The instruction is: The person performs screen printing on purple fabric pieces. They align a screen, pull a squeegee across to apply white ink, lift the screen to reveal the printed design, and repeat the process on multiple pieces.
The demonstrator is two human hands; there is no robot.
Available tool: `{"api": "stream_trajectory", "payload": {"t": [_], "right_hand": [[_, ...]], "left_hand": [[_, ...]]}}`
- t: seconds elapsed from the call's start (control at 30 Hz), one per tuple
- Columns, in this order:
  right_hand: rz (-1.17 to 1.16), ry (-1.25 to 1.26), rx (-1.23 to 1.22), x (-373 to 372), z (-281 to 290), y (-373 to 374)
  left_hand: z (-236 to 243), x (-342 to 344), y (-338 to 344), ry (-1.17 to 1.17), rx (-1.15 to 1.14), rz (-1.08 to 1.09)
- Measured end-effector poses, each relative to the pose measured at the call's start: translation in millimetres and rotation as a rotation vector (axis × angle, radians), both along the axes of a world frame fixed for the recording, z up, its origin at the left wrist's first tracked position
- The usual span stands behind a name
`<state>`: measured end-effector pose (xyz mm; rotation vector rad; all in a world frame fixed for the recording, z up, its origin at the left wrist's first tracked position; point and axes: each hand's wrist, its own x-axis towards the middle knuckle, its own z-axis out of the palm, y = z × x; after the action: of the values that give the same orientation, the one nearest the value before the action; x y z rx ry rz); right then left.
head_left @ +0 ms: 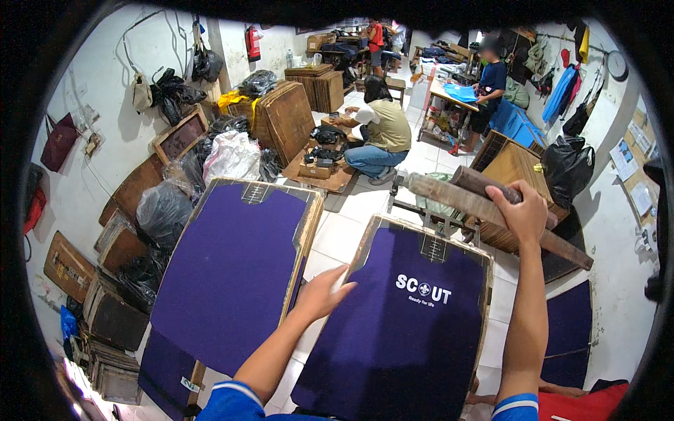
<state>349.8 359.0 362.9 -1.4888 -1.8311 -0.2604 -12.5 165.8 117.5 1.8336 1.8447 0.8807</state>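
My right hand (523,214) is closed around the dark rounded handle of a long wooden bar (446,198), raised over the far right corner of a board. Purple cloth (379,344) lies flat on that board, with white printed lettering and a round emblem (424,288) on it. Fingers stretched out, my left hand (319,295) is at the board's left edge; whether it touches the cloth I cannot tell. To its left, a second board carries plain purple cloth (228,274). Each board has a dark marked patch at its far end.
A person (382,130) crouches ahead by low boxes; another person (490,91) stands at a table. Stacked boards (281,123) and plastic bags (165,210) line the left. A red sleeve (593,403) shows at lower right, near more purple cloth (570,323).
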Motion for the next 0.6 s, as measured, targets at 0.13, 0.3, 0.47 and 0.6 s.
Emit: {"api": "stream_trajectory", "payload": {"t": [0.13, 0.3, 0.47, 0.6], "right_hand": [[-0.003, -0.017, 0.029, 0, 15, 18], [-0.015, -0.043, -0.041, 5, 26, 37], [-0.015, -0.056, -0.046, 3, 25, 38], [-0.029, -0.07, -0.067, 2, 21, 30]], "left_hand": [[-88, -57, -140, 0.294, -0.377, 0.293], [-154, -74, -243, 0.528, -0.301, 0.369], [-156, -85, -250, 0.6, -0.217, 0.306], [-128, -91, -239, 0.688, -0.239, 0.209]]}}
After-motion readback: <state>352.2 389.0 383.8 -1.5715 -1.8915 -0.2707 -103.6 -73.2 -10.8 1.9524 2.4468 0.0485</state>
